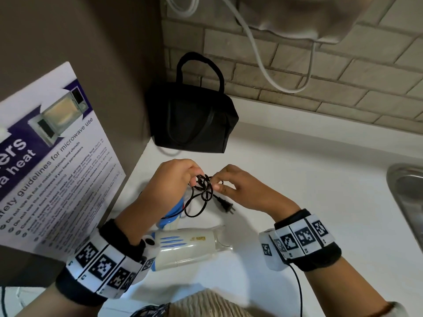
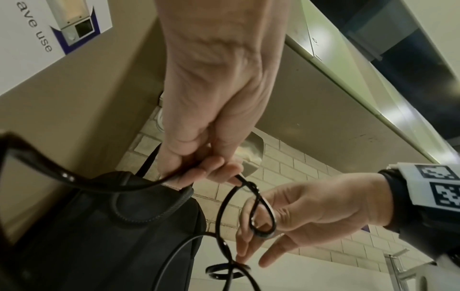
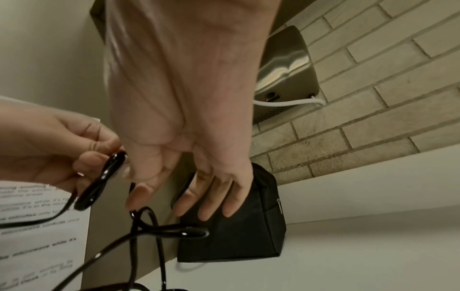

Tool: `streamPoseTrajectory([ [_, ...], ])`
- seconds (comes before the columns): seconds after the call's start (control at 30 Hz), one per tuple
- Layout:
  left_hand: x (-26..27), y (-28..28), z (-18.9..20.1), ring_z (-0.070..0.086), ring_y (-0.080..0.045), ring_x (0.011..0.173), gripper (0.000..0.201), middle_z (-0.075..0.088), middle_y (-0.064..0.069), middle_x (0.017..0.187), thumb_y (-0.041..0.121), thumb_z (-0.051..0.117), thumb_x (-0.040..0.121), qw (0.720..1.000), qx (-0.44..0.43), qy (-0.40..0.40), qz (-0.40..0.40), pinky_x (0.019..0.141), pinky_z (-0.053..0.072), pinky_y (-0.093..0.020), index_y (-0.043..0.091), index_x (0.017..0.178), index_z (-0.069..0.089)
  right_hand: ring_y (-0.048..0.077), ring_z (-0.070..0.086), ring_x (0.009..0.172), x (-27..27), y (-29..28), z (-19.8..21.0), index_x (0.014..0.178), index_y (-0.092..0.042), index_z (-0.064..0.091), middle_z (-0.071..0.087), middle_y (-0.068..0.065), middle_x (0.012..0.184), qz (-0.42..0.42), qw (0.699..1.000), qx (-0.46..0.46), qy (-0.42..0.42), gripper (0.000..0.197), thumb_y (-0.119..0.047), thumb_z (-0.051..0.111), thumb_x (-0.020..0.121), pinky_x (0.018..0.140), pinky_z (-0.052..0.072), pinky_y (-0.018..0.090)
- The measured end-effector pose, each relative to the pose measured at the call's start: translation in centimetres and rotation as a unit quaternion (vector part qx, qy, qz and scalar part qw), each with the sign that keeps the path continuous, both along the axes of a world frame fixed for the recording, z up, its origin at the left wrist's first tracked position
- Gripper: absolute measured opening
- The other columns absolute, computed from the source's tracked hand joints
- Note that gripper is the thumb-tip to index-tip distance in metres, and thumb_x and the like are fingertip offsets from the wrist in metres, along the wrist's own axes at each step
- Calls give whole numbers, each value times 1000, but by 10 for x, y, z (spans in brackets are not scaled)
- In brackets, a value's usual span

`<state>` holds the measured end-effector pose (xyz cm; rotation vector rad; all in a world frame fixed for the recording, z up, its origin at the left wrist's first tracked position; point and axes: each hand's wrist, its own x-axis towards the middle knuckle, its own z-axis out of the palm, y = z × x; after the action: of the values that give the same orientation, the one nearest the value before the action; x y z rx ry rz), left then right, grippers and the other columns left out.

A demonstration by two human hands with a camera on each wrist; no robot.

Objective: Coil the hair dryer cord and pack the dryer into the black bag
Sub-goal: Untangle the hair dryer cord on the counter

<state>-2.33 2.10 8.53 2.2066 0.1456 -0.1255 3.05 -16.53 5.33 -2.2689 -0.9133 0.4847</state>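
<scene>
Cord (image 1: 201, 191) partly coiled: left hand (image 1: 176, 177) pinches loops, right hand (image 1: 238, 184) apparently pinching too; hair dryer (image 1: 190, 245) unpacked, black bag (image 1: 192, 117) at 12 o'clock.

On the poster (image 1: 52, 156) to my left I read "guidelines for microwave use" along the blue band, above it fragments "ers" and "a heat", and a bullet starting "Do not use tin foil". My left wrist view catches "ave use". The hair dryer (image 1: 183, 248) carries a small gold label, too blurred to read.

one dryer (image 1: 183, 245), one bag (image 1: 192, 120), two hands (image 1: 176, 179)
</scene>
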Motion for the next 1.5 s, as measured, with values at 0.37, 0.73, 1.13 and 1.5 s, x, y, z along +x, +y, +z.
streamPoseTrajectory([
  [0.37, -2, 3, -11, 53, -3, 65, 21, 59, 9, 64, 17, 50, 96, 999, 14, -32, -33, 62, 37, -7, 15, 87, 69, 12, 51, 108, 6, 2, -6, 100, -13, 66, 53, 3, 123, 8, 998, 29, -61, 16, -22, 55, 93, 91, 36, 10],
  [0.73, -9, 21, -21, 55, 15, 56, 22, 60, 9, 60, 15, 54, 95, 997, 53, -55, 9, 60, 37, 1, 16, 82, 73, 7, 56, 88, 6, -20, -15, 86, -12, 63, 62, -2, 91, -72, 988, 94, -95, 18, -27, 56, 93, 78, 43, 14],
  [1.13, 2, 25, -9, 58, -5, 61, 25, 68, -1, 72, 25, 54, 95, 976, 14, -170, 134, 61, 48, -22, 10, 94, 74, 7, 55, 73, -2, -32, -36, 86, -23, 55, 58, -12, 85, -45, 977, 12, -206, 13, -31, 53, 95, 81, 48, 32],
  [1.5, 0, 0, -13, 51, 5, 46, 20, 71, 5, 75, 21, 57, 94, 977, 5, -187, 100, 48, 37, -7, 13, 93, 75, 11, 64, 81, -2, -11, -3, 105, -25, 70, 68, -2, 81, -90, 988, 125, 9, 21, -32, 53, 94, 83, 51, 32],
])
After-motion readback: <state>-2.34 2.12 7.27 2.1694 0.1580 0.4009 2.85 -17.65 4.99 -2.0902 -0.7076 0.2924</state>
